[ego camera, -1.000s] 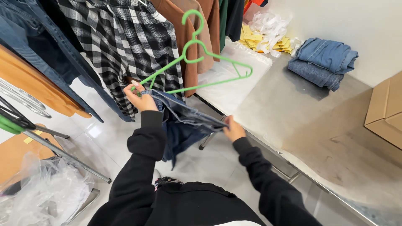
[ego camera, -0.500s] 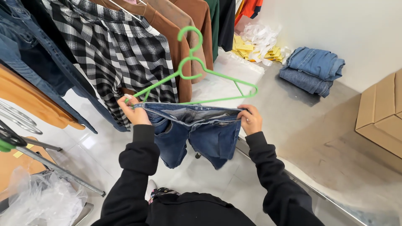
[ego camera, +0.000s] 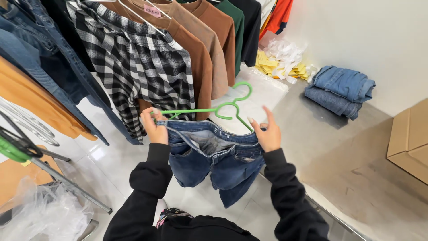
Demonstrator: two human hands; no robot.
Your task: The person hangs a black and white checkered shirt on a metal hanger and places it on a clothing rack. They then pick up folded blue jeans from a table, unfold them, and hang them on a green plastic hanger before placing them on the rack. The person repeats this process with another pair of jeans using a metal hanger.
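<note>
Since before, green hanger point(ego camera: 209, 109) is sitting lower, flat along the dark blue jeans point(ego camera: 214, 156) waistband. Plaid shirt point(ego camera: 133, 67) and brown tops are hanging close behind, folded denim point(ego camera: 341, 91) lying on worktop point(ego camera: 312, 147). Left hand point(ego camera: 154, 127) fingers gripping waistband with hanger, right hand point(ego camera: 267, 134) pinching the other end, forefinger raised.

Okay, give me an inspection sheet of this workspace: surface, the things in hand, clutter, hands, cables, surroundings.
Surface: grey metal table on the right, scuffed.
Things in hand: dark blue jeans stretched at the waistband, with a green hanger along it.
Clutter: folded jeans, crumpled yellow and white paper, cardboard box, plastic wrap.
Hands: left hand grips waistband and hanger; right hand holds the other end, forefinger raised.
Cables: nothing seen.
Surroundings: rack of hung clothes, white wall, tiled floor.
</note>
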